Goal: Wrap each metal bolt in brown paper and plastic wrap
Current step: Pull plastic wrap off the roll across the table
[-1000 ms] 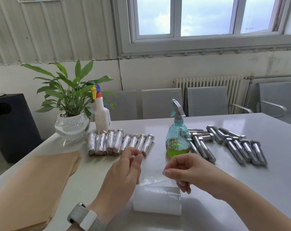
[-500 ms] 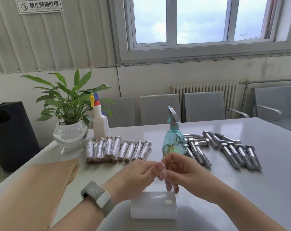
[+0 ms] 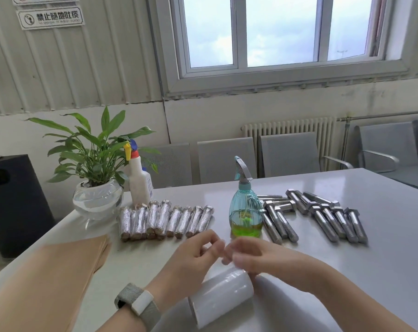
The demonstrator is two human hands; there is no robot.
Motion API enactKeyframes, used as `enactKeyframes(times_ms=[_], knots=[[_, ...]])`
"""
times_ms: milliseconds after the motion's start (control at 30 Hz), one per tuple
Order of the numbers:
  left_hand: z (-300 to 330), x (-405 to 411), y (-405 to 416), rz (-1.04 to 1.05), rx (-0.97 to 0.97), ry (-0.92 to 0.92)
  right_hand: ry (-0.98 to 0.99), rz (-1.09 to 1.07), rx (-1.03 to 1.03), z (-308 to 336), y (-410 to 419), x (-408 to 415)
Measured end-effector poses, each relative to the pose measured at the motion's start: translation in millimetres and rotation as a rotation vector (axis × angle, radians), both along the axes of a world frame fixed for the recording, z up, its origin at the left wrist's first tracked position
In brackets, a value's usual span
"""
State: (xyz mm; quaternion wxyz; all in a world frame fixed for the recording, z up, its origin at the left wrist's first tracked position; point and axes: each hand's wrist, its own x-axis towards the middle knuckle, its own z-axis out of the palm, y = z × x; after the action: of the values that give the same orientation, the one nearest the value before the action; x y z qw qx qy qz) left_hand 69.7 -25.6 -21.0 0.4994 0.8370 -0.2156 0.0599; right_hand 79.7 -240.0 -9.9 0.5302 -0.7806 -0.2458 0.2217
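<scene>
Progress check, head view.

Done so far: row of wrapped bolts [image 3: 166, 221] on the table [image 3: 383, 271], lined up side by side just in front of the potted plant [image 3: 95, 164] and white spray bottle [image 3: 140, 180]. Silvery sheen of film over brown ends. Count roughly nine or ten; exact number hard to read where they crowd at the left.

Left to do: pile of bare metal bolts [image 3: 323, 216] to the right of the green spray bottle [image 3: 245, 209], some in a rough row, a few crossed behind the bottle. A dozen or so, by estimate. Judged about half finished, perhaps slightly less.

Supplies: stack of brown paper [image 3: 47, 279] at the near left edge, still thick. Roll of plastic wrap [image 3: 222, 298] lying tilted on the table, directly under both hands.

Hands: left hand [image 3: 193, 255] and right hand [image 3: 256, 256] meeting fingertip to fingertip above the roll, fingers curled in toward each other. Blurred. Likely pinching the loose edge of the film, but no film visible between the fingers; grasp on either side cannot be told. Grey-strapped watch [image 3: 139, 305] on the left wrist.

No bolt in either hand, none lying on a sheet of paper. Judged step: freeing the film's end, before or between bolts.
</scene>
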Motion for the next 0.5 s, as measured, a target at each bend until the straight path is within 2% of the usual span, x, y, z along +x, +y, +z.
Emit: enactKeyframes(times_ms=[67,167,233,333,433,500], knots=[[-7,-1,1,0.095,-0.13,0.034,-0.092,0.042,-0.217,-1,0,-3],[-15,-2,0,0.218,-0.319,0.086,-0.12,0.042,-0.231,-3,3,-4],[-15,-4,-2,0.299,-0.451,0.097,-0.041,0.052,-0.088,-2,5,-6],[-7,-8,-3,0.388,-0.599,0.08,0.123,0.012,0.253,-4,9,-9],[6,-14,4,0.396,-0.589,0.024,0.282,0.001,0.538,-6,22,-13],[15,-18,14,0.389,-0.595,0.007,0.285,-0.011,0.622,-8,29,-16]])
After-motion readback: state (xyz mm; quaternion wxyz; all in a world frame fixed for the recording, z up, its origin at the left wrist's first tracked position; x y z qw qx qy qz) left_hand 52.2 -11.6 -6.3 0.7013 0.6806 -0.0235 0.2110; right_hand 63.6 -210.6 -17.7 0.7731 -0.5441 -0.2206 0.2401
